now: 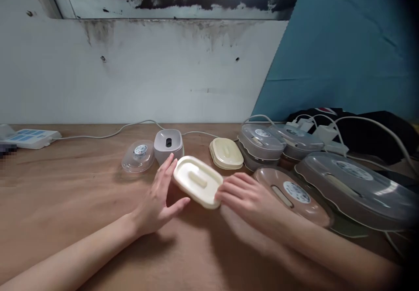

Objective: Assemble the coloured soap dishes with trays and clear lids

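Note:
A cream oblong lid (193, 169) with a raised bar in its middle is held tilted above the table by my right hand (245, 197), whose fingers close on its right end. My left hand (160, 195) is open beside the lid's left end, thumb and fingers spread; its fingertips come close to the edge, and I cannot tell if they touch. Behind the left hand stands a grey container (168, 145) with a dark slot. To its left lies a clear round-cornered lid (138, 156) with a round label. More cream lids (227, 153) are stacked behind the held one.
Several lidded containers crowd the right side: a brown one (294, 197), a large grey one (356, 186) and a smaller grey one (262, 142). A power strip (31, 139) lies far left, its cable running along the wall. A black bag (376, 136) sits at the back right.

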Demonstrator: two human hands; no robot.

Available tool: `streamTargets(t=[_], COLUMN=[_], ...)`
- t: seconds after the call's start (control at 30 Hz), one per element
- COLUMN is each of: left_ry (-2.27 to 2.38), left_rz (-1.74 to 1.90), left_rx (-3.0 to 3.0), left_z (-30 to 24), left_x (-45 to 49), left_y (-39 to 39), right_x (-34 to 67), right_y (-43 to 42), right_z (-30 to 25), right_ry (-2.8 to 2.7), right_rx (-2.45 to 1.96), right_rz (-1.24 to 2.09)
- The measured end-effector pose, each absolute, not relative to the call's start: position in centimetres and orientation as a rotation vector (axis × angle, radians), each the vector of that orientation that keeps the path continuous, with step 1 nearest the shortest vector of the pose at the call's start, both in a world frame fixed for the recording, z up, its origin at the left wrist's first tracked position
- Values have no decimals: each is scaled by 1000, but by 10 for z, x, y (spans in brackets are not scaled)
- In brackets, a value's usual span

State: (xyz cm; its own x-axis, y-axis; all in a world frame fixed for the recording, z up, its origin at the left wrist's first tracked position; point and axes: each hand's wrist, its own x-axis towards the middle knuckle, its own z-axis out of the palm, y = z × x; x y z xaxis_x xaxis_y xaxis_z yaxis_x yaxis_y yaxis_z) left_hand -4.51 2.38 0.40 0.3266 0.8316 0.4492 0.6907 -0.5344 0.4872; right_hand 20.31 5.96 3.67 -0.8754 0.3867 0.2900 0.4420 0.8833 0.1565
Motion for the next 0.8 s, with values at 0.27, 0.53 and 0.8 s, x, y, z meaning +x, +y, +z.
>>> streamTargets(t=[0.27, 0.53, 0.8], left_ry=[1137, 1010, 1092], left_rz=[514, 468, 386], left_rx=[2428, 2236, 2362], left_z=[11, 15, 15], left_x=[-56, -65, -62], left_y=[32, 34, 35], right_x=[199, 208, 205], right_y=[43, 46, 47], right_z=[6, -2, -3], right_ry=[-2578, -2538, -2549], right_rx=[-699, -937, -926], right_rz=[181, 283, 204])
